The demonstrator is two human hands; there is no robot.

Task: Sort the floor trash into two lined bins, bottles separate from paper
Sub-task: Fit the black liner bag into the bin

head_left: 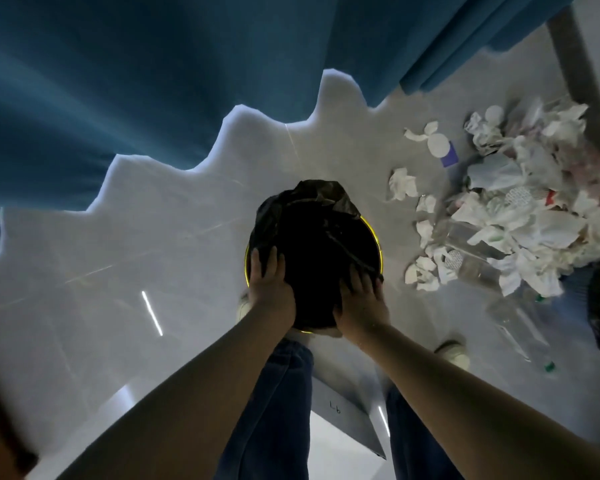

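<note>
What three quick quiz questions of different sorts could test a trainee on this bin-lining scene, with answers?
1. True or false: both hands are on the black liner at the bin's yellow rim.
2. Which side of the bin is the trash pile: A left, B right?
3. Fill in: the clear bottle on the floor has a ____ cap.

Key: 1 true; 2 B; 3 green.
</note>
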